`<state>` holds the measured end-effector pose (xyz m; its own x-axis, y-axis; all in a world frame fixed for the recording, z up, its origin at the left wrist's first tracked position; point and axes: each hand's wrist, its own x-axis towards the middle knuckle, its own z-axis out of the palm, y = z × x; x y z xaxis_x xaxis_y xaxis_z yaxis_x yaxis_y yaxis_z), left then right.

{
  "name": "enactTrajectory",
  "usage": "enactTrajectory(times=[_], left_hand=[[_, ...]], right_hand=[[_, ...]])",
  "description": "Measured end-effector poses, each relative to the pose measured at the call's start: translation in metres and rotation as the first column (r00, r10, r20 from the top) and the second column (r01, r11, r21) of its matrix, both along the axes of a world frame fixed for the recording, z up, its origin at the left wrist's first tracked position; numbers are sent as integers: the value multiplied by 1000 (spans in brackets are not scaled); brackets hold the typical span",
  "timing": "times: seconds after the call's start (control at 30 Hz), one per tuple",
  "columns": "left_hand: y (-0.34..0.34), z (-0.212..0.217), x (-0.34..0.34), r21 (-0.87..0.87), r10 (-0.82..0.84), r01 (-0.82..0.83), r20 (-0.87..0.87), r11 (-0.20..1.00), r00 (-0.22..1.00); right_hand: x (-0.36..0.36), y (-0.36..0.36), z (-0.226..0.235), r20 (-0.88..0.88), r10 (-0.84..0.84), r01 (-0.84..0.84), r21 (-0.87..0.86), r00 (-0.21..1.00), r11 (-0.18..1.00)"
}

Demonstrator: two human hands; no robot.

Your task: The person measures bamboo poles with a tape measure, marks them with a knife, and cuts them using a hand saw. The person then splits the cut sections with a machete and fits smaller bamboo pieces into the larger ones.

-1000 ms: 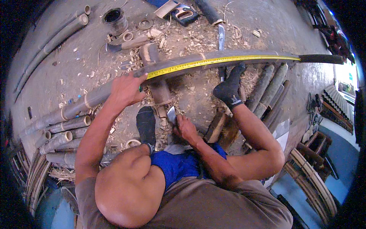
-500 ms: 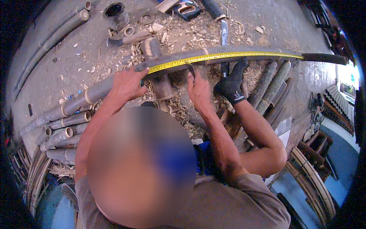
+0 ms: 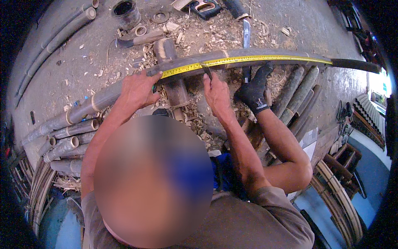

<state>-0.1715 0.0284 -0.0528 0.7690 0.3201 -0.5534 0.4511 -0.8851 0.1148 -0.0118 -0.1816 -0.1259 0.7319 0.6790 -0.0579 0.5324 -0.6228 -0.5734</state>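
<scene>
A long grey-brown bamboo pole [image 3: 103, 96] lies across the floor from lower left to upper right. Along its upper right stretch runs a yellow tape measure [image 3: 248, 59]. My left hand [image 3: 139, 89] is gripping the tape measure against the pole, its index finger reaching onto the tape's end; a small green-black bit shows under the palm. In my right hand [image 3: 217, 95] is a small dark knife [image 3: 207, 70], held in closed fingers with its tip at the tape's lower edge. The tape's case is mostly hidden.
A bamboo block [image 3: 176, 91] lies under the pole, amid wood shavings. A foot in a black sock [image 3: 253, 89] rests beside it, near a machete [image 3: 246, 35]. Farther off are a handsaw [image 3: 206, 9], a hatchet-like tool [image 3: 143, 38] and a tin [image 3: 126, 14]. Bamboo poles [image 3: 62, 149] lie left.
The knife tip has shifted slightly and now touches the tape's edge. The left hand keeps its hold; the whole view has moved a little.
</scene>
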Motion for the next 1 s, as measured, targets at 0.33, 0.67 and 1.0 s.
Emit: enactTrajectory(times=[0.33, 0.67, 1.0], left_hand=[[-12, -5, -16, 16, -93, 92, 80, 996, 992], [-86, -52, -62, -369, 128, -71, 133, 927, 983], [-117, -93, -73, -567, 321, -206, 108, 797, 941]], right_hand=[[1, 5, -2, 57, 67, -56, -172, 996, 983], [6, 12, 19, -37, 76, -82, -233, 996, 969], [10, 18, 20, -48, 173, -180, -293, 984, 939]])
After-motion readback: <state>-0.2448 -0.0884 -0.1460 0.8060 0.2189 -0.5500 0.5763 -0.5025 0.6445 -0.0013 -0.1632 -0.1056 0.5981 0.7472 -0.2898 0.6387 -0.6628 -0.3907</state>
